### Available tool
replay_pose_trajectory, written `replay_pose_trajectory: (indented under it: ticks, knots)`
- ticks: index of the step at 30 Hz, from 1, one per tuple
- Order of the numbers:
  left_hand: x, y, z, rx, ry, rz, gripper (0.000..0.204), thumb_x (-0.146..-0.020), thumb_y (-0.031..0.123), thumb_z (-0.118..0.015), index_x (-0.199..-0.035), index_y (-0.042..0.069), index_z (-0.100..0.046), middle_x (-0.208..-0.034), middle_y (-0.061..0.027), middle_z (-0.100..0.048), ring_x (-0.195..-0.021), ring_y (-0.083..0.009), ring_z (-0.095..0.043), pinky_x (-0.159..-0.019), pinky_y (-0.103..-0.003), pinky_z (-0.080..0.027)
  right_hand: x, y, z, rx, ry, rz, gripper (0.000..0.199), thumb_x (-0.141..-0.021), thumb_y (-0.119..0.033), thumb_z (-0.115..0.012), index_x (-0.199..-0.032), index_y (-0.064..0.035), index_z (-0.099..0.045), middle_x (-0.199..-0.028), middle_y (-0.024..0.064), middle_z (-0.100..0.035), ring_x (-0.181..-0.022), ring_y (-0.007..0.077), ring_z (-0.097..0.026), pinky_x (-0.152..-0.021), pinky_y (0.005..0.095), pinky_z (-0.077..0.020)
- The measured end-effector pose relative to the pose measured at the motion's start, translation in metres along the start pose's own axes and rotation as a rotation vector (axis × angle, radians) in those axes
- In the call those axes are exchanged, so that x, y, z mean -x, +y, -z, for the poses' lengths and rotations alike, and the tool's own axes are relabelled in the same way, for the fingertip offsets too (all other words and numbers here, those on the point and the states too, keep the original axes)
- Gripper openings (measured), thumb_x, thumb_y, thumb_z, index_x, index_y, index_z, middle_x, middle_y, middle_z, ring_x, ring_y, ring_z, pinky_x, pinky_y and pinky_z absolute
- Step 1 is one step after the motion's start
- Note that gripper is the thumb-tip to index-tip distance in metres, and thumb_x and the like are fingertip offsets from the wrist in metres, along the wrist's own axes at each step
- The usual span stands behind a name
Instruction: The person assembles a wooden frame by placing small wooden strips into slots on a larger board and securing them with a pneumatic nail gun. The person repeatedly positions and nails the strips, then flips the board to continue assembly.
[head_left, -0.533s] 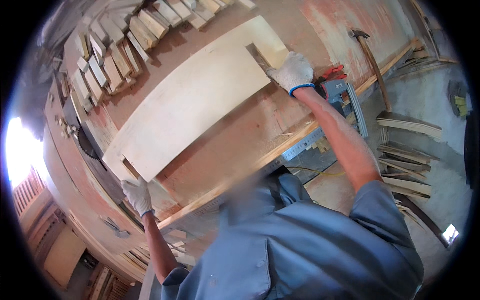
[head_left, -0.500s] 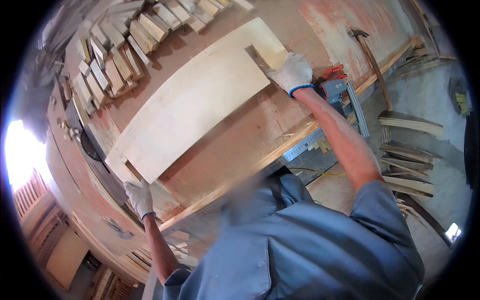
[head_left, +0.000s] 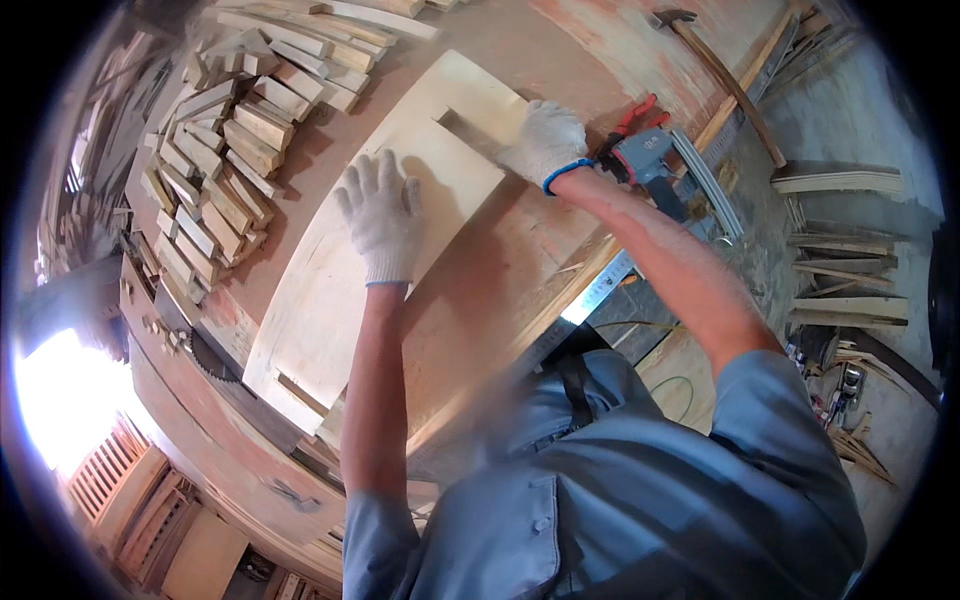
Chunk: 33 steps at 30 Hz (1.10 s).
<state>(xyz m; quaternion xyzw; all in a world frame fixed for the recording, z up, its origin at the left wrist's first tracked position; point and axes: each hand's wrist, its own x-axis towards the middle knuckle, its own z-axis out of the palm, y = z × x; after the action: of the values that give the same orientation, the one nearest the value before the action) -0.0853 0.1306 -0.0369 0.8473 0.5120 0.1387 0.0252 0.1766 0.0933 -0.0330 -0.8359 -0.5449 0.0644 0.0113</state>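
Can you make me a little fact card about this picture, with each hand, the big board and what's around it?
Left hand: gloved, fingers spread over the curved board; can't tell if pressing
Right hand: gloved, at the board's upper right end
Board: pale, slotted near both ends
Underneath: reddish worktable
Upper left: many wood blocks
Right side: grey power tool, hammer
Left side: toothed saw blade

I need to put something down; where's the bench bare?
Bare bench shows between the curved board and the wooden edge strip, and from the board's upper end towards the hammer. Crowded: the upper left, with wood blocks, and beside the right hand, with a nail gun and red-handled tool.
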Motion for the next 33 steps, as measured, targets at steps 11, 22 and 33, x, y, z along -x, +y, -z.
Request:
replay_pose_trajectory:
  ticks: [11,22,33]
  knots:
    - [-0.012,0.032,0.023,-0.032,-0.241,0.112,0.051,-0.104,0.031,-0.051,-0.149,0.006,-0.054,-0.158,-0.0204,-0.048,-0.149,-0.0394,-0.039,-0.123,-0.055,-0.026,0.053,0.066,0.062,-0.184,0.170,0.157,0.060,-0.081,-0.048,-0.080,-0.121,-0.0053,-0.063,-0.111,0.0167,-0.068,-0.102,0.0401,-0.068,-0.086,0.0514,-0.0558]
    - [-0.002,0.003,-0.010,0.017,-0.124,0.082,0.050,-0.106,0.033,-0.051,-0.151,0.012,-0.054,-0.162,-0.0141,-0.045,-0.153,-0.0377,-0.036,-0.126,-0.056,-0.022,0.122,0.143,0.067,0.044,-0.122,-0.298,0.064,-0.088,-0.036,-0.077,-0.137,-0.0070,-0.048,-0.124,0.0204,-0.059,-0.110,0.0424,-0.067,-0.084,0.0542,-0.0600]
    - [0.002,0.001,-0.011,0.122,0.036,0.093,0.045,-0.105,0.029,-0.055,-0.146,0.013,-0.057,-0.158,-0.0132,-0.048,-0.152,-0.0350,-0.038,-0.126,-0.053,-0.023,0.101,0.162,0.093,0.014,-0.345,-0.211,0.070,-0.085,-0.028,-0.073,-0.147,-0.0053,-0.052,-0.114,0.0306,-0.071,-0.111,0.0452,-0.070,-0.091,0.0511,-0.0548]
